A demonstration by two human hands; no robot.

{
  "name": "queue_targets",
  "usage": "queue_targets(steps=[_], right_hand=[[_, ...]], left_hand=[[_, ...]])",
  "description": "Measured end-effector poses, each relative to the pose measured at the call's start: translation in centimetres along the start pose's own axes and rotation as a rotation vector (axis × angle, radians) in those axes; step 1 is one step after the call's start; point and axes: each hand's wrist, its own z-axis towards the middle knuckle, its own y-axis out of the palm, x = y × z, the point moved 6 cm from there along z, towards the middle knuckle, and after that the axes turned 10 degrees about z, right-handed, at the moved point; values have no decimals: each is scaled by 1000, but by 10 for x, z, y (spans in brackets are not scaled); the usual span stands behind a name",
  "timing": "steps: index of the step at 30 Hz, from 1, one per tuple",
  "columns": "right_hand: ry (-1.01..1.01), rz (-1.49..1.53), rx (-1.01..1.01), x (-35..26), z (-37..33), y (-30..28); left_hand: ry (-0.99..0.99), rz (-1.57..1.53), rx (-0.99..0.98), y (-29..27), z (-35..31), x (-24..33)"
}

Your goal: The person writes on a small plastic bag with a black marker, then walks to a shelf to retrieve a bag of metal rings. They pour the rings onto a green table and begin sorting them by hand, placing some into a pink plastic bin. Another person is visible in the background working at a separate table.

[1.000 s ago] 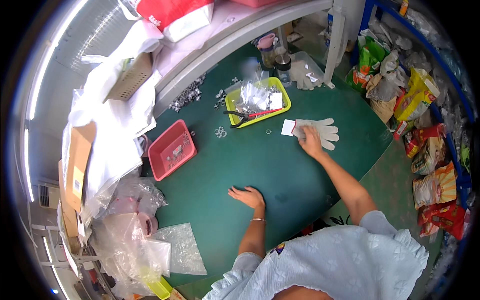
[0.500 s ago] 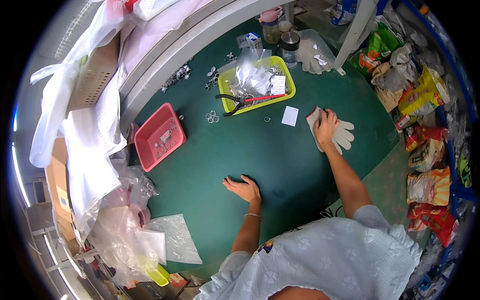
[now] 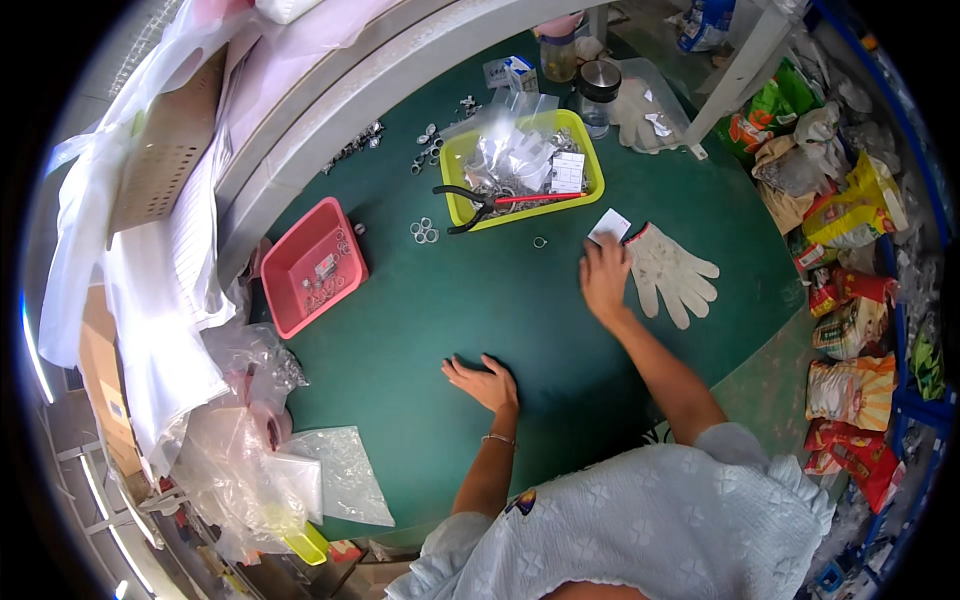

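My left hand (image 3: 483, 383) lies on the green table with its thumb and fingers apart, holding nothing. Further right, my right hand (image 3: 604, 278) reaches over the table, slightly blurred. Its fingers are stretched out, with their tips at the near edge of a small white card (image 3: 609, 224); whether they press on it I cannot tell. Just right of that hand a white knitted work glove (image 3: 672, 272) with a red cuff edge lies flat, fingers toward me. A single metal ring (image 3: 540, 242) lies left of the card.
A yellow-green basket (image 3: 596, 190) holds metal rings, plastic bags and pliers (image 3: 487, 203), beside a red pen. A pink basket (image 3: 292, 322) with several rings stands left. Loose rings (image 3: 424, 231) lie between. Behind are a lidded jar (image 3: 598, 100) and clear bag; plastic bags (image 3: 345, 470) cover the near left.
My right hand has left the glove and moved left to the white card. The glove now lies fully uncovered. My left hand has stayed in place on the table.
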Motion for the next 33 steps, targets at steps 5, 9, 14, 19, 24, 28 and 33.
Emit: queue_targets(steps=[5, 9, 14, 19, 24, 28, 33], right_hand=[[-246, 763, -486, -131, -96, 18], [-576, 1159, -773, -196, -164, -17], [-661, 1140, -860, -188, -174, -12], [-765, 1026, -803, -174, -177, 8], [-566, 922, -823, -155, -180, 20], [-549, 833, -825, -149, -172, 26], [-444, 684, -636, -101, -119, 26]], left_hand=[[24, -45, -14, 5, 0, -5], [50, -14, 39, 0, 0, 1], [67, -52, 53, 6, -1, -4], [67, -67, 27, 11, 3, -2], [84, -20, 35, 15, 1, -10], [85, 7, 28, 13, -1, -9], [30, -4, -12, 13, 1, -9]])
